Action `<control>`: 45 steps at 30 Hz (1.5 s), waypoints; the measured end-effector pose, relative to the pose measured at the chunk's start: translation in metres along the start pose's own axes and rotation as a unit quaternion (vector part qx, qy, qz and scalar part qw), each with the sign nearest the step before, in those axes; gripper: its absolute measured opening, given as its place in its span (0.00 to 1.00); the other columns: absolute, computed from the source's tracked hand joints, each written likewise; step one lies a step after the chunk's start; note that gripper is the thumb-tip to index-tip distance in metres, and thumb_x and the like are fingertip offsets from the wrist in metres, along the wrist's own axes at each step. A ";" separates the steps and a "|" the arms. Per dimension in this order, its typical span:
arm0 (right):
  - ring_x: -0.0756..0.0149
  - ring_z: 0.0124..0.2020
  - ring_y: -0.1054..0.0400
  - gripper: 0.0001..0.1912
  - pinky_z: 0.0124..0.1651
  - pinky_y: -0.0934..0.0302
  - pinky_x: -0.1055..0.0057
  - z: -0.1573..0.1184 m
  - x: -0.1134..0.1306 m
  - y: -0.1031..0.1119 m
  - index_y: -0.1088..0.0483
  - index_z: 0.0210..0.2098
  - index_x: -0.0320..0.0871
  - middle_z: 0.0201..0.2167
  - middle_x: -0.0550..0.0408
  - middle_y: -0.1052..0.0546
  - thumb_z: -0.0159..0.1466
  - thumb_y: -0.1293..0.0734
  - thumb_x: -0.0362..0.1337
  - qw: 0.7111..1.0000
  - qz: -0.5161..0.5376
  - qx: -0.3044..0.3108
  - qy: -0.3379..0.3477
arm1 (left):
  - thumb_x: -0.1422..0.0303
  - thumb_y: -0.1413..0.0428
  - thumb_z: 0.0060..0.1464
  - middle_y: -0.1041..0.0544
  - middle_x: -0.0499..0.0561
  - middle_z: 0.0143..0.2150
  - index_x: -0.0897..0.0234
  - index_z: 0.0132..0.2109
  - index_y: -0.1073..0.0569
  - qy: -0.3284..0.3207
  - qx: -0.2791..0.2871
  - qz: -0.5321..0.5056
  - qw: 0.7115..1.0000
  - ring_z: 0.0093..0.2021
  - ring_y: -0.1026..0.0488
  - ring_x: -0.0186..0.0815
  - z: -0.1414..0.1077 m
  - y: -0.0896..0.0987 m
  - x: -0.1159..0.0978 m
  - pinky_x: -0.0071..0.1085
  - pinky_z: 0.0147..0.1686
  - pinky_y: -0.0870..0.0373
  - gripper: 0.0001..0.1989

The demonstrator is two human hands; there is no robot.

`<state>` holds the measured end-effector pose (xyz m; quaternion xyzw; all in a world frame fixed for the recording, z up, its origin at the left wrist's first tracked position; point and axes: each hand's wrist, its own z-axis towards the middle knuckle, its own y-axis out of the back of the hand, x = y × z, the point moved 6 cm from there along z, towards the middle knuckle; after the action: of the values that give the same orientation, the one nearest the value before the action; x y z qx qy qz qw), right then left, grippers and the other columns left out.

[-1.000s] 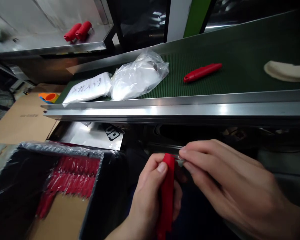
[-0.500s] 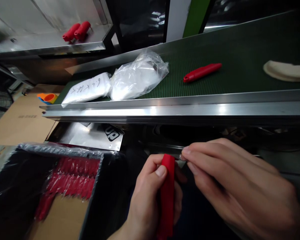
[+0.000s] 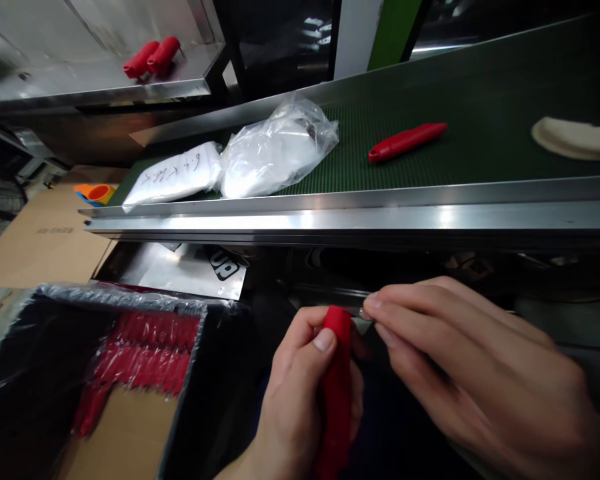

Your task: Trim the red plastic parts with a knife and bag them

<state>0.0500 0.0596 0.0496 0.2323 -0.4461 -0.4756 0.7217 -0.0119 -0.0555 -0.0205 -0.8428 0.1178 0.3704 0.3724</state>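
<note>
Low in the middle, my left hand (image 3: 297,393) is wrapped round a red plastic handle (image 3: 336,387), with the thumb pressed on its near face. The handle stands roughly upright, and its lower end is blurred. Just right of its top, my right hand (image 3: 470,360) pinches a small shiny piece (image 3: 364,313) between thumb and fingertips. The piece points toward the handle's upper edge; whether they touch, I cannot tell. Its kind is too small to make out. A similar red handle (image 3: 407,141) lies on the green conveyor belt (image 3: 353,163) beyond my hands.
A metal rail (image 3: 380,217) edges the belt, which bears white plastic-wrapped packs (image 3: 275,157) and a beige curved piece (image 3: 575,139). At lower left stands a lined box (image 3: 185,400) with rows of red pieces (image 3: 145,360) and cardboard. Two red parts (image 3: 153,59) lie on a metal shelf (image 3: 95,90).
The red handle has turned slightly in my left hand. My right hand keeps its pinch beside the handle's top, almost unmoved. The view has shifted a little.
</note>
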 end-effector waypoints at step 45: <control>0.72 0.45 0.32 0.31 0.45 0.33 0.80 0.000 -0.020 -0.030 0.42 0.62 0.54 0.50 0.57 0.31 0.62 0.29 0.42 0.960 0.191 0.054 -0.200 | 0.53 0.51 0.64 0.28 0.46 0.34 0.58 0.49 0.31 -0.049 -0.028 0.162 0.985 0.25 0.37 0.27 0.009 0.003 -0.021 0.22 0.22 0.40 0.16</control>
<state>0.0324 0.0641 0.0180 0.0812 -0.6424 -0.3414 0.6813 -0.0330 -0.0524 -0.0112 -0.8035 0.2243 0.4698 0.2887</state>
